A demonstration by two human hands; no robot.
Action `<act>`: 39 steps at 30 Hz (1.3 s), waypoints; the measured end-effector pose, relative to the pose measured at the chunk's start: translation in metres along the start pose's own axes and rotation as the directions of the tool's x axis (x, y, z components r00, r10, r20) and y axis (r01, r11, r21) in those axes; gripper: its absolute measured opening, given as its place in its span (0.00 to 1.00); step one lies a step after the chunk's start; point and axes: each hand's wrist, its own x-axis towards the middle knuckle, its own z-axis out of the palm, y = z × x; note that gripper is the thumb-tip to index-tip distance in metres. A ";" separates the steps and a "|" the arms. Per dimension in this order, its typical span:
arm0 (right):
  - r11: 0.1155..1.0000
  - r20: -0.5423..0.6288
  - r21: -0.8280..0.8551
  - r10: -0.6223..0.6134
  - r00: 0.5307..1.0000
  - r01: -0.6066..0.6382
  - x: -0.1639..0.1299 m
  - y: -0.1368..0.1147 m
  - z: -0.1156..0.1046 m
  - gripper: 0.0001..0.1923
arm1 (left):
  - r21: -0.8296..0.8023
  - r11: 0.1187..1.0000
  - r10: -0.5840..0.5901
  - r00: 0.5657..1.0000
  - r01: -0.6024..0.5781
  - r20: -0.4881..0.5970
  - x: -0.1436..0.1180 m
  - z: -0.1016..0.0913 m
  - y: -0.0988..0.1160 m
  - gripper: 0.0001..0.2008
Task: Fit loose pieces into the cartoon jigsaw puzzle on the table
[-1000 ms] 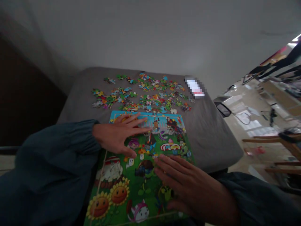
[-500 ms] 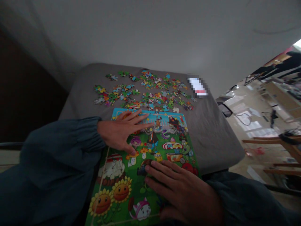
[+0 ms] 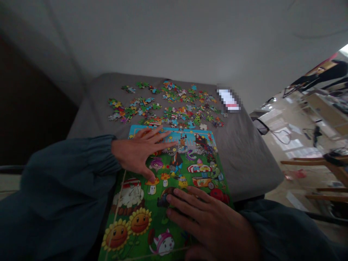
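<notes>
A colourful cartoon puzzle board with sunflowers and a blue top band lies on a grey cushioned surface. My left hand rests flat on the board's upper left, fingers spread, holding nothing. My right hand lies flat on the board's lower right, fingers apart and pointing left, also holding nothing. Beyond the board, several loose jigsaw pieces are scattered across the grey surface.
A small white and red object, blurred, sits at the far right of the grey surface. To the right the surface drops off to a shiny floor with wooden furniture legs and cables. A pale wall stands behind.
My right hand has slid left and toward me across the board's lower part, uncovering the picture at its right edge. My left hand has hardly moved.
</notes>
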 end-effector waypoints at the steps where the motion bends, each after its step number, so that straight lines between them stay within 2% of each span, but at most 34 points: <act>1: 1.000 0.001 -0.003 0.003 1.000 -0.003 0.000 0.000 0.000 0.39 | -0.003 1.000 -0.001 1.000 0.001 -0.001 0.000 0.000 0.000 0.59; 7: 0.999 -0.010 -0.034 -0.017 1.000 0.017 -0.001 0.001 0.001 0.38 | 0.003 1.000 -0.009 1.000 0.009 0.011 0.001 -0.001 0.001 0.58; 14: 0.997 -0.011 -0.080 0.011 1.000 -0.012 -0.002 0.001 -0.004 0.38 | 0.019 0.999 0.030 0.999 -0.029 -0.038 0.004 0.001 0.001 0.55; 39: 0.985 -0.025 -0.167 -0.046 0.999 0.041 -0.002 -0.001 0.001 0.39 | -0.010 1.000 0.019 1.000 -0.019 -0.012 0.002 0.000 0.002 0.57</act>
